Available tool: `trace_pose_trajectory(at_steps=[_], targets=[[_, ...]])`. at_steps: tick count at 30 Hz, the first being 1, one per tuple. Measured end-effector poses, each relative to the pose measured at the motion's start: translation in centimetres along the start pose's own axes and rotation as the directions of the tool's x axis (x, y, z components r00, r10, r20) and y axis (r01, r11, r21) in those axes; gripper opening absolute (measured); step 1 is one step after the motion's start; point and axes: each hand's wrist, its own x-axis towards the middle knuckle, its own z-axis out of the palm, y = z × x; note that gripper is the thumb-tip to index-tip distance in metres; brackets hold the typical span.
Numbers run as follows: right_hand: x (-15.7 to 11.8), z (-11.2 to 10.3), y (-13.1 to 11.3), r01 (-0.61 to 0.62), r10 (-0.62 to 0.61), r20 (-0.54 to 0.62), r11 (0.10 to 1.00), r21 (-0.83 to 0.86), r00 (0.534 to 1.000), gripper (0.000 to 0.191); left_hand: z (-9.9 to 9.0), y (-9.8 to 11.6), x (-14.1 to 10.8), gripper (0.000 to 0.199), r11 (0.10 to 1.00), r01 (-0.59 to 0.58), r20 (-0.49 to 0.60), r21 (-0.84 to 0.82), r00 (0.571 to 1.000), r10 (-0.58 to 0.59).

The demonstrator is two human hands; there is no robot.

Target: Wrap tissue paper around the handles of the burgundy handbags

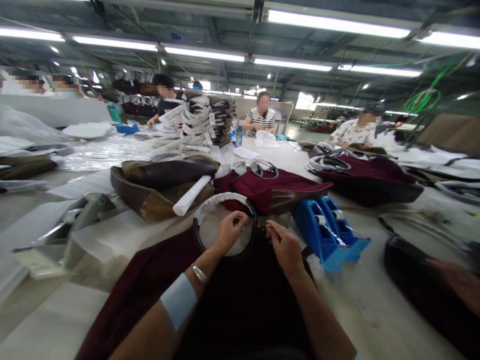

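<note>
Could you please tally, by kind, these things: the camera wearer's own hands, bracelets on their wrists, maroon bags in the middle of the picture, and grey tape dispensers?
Own hands: 2, left hand and right hand
Bracelets: 1, the silver one
Maroon bags: 2, the near bag and the bag behind it
Grey tape dispensers: 1, the one at left
Total: 6

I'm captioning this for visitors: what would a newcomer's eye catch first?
Probably the maroon bag in the foreground, the left hand at its ring handle and the right hand beside it. Next, the blue tape dispenser to the right, then the tall stack behind, left of centre.
</note>
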Motion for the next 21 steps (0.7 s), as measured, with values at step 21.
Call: trace_pose_trajectory(at_steps=[21], targets=[[-0.6, -0.8, -0.1, -0.295, 0.399, 0.098, 0.469, 0.833, 0.912, 0.024, 2.0, 1.6, -2.2, 0.036, 0.841, 0.155, 0.095, -0.519, 0.988, -0.123]])
